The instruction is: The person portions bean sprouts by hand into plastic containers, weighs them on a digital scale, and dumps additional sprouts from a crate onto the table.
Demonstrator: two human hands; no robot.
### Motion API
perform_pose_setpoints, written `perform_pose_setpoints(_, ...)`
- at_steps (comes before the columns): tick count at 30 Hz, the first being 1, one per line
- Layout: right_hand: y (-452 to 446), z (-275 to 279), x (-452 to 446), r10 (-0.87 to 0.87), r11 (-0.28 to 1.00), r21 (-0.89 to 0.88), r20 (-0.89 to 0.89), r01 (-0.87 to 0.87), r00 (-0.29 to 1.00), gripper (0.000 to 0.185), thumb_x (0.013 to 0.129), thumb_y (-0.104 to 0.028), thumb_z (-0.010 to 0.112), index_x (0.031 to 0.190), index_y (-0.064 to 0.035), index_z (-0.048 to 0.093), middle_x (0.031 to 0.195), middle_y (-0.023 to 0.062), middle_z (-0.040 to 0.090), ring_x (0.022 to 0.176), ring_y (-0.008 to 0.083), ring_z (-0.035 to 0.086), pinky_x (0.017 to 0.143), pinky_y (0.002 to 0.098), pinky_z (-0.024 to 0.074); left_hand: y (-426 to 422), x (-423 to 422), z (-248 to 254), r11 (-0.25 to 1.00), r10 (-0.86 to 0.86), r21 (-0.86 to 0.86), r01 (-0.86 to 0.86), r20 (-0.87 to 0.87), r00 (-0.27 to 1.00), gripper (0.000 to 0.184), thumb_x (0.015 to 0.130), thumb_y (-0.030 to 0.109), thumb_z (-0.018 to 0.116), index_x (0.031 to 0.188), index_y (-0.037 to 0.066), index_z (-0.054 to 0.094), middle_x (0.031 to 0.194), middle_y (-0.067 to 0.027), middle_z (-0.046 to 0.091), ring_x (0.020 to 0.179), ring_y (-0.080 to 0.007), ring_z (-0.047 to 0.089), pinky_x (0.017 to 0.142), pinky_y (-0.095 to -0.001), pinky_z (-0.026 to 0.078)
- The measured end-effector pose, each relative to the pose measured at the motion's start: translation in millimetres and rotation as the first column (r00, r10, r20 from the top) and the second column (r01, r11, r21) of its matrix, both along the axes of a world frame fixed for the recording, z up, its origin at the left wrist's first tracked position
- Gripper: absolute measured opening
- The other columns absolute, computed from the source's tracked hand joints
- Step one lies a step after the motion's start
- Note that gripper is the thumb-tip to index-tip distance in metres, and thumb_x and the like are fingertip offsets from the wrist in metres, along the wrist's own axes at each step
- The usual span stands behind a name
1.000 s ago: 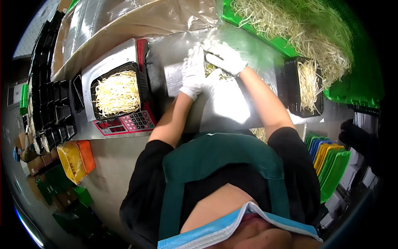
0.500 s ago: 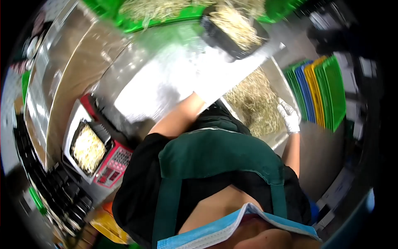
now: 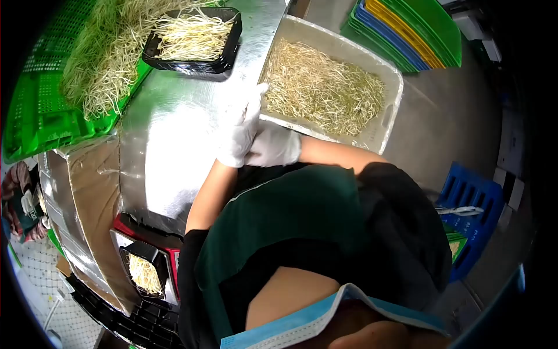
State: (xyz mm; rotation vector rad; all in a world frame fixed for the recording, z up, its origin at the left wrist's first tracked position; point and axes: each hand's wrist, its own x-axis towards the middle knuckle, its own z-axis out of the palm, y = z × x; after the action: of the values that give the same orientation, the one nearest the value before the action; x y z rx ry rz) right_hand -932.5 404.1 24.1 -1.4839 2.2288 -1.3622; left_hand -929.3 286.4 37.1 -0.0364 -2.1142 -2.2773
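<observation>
I view a tray (image 3: pixel 203 67) of sprouts (image 3: pixel 195 38) on the far part of the table (image 3: pixel 174 116), between a heaped crate (image 3: pixel 55 125), far left, and a bin (image 3: pixel 390 125) of loose sprouts, right. Stacked crates (image 3: pixel 415 35) stand far right, beyond the bin; near left, a scale (image 3: pixel 136 227) bears a second tray (image 3: pixel 162 263).

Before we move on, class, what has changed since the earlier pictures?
The view has turned right. The left hand has moved from the middle of the table to its edge beside the pale bin; the right hand, last at the bin's rim, has met it. One sprout tray stayed by the green crate, the second tray on the scale.
</observation>
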Motion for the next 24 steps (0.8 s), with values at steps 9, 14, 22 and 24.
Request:
perform_pose_setpoints(9,-69.7,55.7,-0.5,0.411,0.906,0.102,-0.448,-0.411,0.794,0.027,0.076,-0.031,0.058,0.06,-0.0106,0.066,0.063,0.0081,0.063,0.061,0.0311,0.061,0.06,0.0415,0.0473,-84.0,38.5,41.4,0.861,0.493,0.076,-0.503,0.117,0.862,0.035,0.103,0.018,0.042,0.123,-0.005,0.06,0.117,-0.0145,0.066,0.104,-0.021,0.063,0.097,-0.0316,0.044)
perform_pose_setpoints(14,-96.3,110.7,-103.6,-0.234,0.972,-0.109,-0.43,0.207,0.872,0.04,0.075,-0.031,0.068,0.107,-0.0071,0.062,0.075,0.0113,0.064,0.073,0.0331,0.063,0.067,0.0434,0.0514,-145.4,113.9,-17.8,0.571,0.764,-0.295,-0.766,-0.149,0.627,0.039,0.097,0.01,0.052,0.134,-0.005,0.049,0.122,-0.0147,0.062,0.101,-0.0199,0.061,0.093,-0.0335,0.047)
perform_pose_setpoints(22,-28.3,66.2,-123.3,-0.169,0.79,0.42,-0.55,0.446,0.818,0.031,0.082,-0.031,0.068,0.098,-0.0054,0.058,0.076,0.0163,0.066,0.068,0.0359,0.065,0.063,0.045,0.0507,-110.0,190.2,-38.3,0.052,0.81,-0.851,-0.522,-0.27,0.52,0.054,0.085,0.019,0.062,0.134,-0.001,0.048,0.125,-0.0255,0.055,0.115,-0.0388,0.053,0.1,-0.0487,0.039)
perform_pose_setpoints(24,-26.1,73.4,-132.7,-0.227,0.686,0.484,-0.567,0.543,0.792,0.029,0.081,-0.031,0.07,0.092,-0.0064,0.058,0.073,0.0154,0.065,0.067,0.0353,0.065,0.062,0.046,0.0509,-113.1,189.1,-46.2,0.01,0.799,-0.847,-0.532,-0.313,0.513,0.055,0.085,0.018,0.062,0.134,-0.001,0.047,0.126,-0.0252,0.054,0.116,-0.0397,0.051,0.102,-0.0493,0.037)
